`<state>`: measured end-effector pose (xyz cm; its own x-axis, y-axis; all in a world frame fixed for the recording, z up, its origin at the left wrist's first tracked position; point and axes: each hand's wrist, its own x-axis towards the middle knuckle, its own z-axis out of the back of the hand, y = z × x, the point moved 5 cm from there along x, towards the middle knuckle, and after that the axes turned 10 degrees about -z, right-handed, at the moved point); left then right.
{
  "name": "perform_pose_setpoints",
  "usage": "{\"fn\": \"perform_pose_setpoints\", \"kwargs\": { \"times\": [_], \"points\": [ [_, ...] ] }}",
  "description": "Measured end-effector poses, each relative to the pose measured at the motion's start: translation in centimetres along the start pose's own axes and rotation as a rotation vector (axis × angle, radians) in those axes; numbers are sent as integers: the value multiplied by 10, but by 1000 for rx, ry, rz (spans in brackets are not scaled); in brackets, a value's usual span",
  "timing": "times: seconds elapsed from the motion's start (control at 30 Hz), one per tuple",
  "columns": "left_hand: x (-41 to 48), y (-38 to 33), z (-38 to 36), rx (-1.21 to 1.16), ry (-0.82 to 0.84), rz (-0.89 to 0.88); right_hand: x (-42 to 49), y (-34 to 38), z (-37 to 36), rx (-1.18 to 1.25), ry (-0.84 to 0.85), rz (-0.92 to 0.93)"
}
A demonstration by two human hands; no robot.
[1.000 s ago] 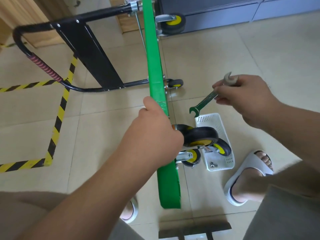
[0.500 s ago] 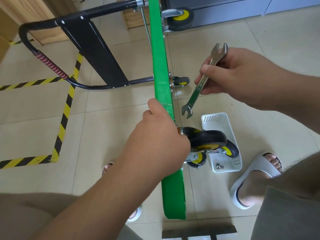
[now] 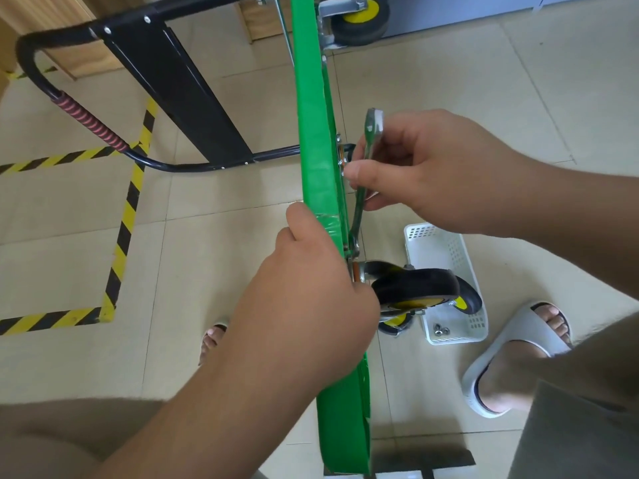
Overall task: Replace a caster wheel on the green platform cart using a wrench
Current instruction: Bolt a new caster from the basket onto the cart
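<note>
- Cart (image 3: pixel 316 140): green platform, stood on its long edge on the tiled floor (image 3: pixel 449 98). It is seen edge-on, running from near to far through the middle of the scene.
- Handle (image 3: pixel 65 105): black tube with a red-wound grip, folded out to the left of the platform.
- Caster wheel (image 3: pixel 415 288): black tyre, yellow hub. It is fixed to the right face of the platform at the near end and sticks out to the right.
- Wrench (image 3: pixel 359 210): open-ended, metal, held close along the right face of the platform. Its near jaw is set at the caster's mounting, just beside the green edge. Whether a nut is engaged cannot be told.
- Right hand (image 3: pixel 425 174): closed round the far part of the wrench, with the thumb laid across the shaft.
- Left hand (image 3: pixel 311 305): clasped over the top edge of the platform, just left of the caster. Its fingertips are hidden.
- Basket (image 3: pixel 446 250): white, perforated, on the floor right of the caster. Small nuts (image 3: pixel 441 329) are held in its near end.
- Second wheel (image 3: pixel 359 19): mounted at the far end of the platform.
- Hazard tape (image 3: pixel 124 219): yellow and black, stuck to the floor at the left.
- Slipper (image 3: pixel 508 344): white, worn on a foot at the near right.
</note>
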<state>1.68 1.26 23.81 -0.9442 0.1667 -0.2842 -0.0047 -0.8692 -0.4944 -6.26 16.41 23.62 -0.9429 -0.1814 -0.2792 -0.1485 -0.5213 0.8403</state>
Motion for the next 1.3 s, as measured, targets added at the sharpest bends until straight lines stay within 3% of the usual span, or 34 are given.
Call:
{"fn": "perform_pose_setpoints", "kwargs": {
  "times": [0.3,0.67,1.1,1.3],
  "points": [
    [1,1,-1,4,0,11,25,-21,-10,175,22,-128],
    [0,2,-1,-1,13,16,51,-55,-30,343,208,-363],
    [-1,-1,1,8,7,-3,39,-111,-67,629,314,-912],
    [-1,-4,1,12,-2,-25,43,-106,-55,595,225,-843]
  ]
}}
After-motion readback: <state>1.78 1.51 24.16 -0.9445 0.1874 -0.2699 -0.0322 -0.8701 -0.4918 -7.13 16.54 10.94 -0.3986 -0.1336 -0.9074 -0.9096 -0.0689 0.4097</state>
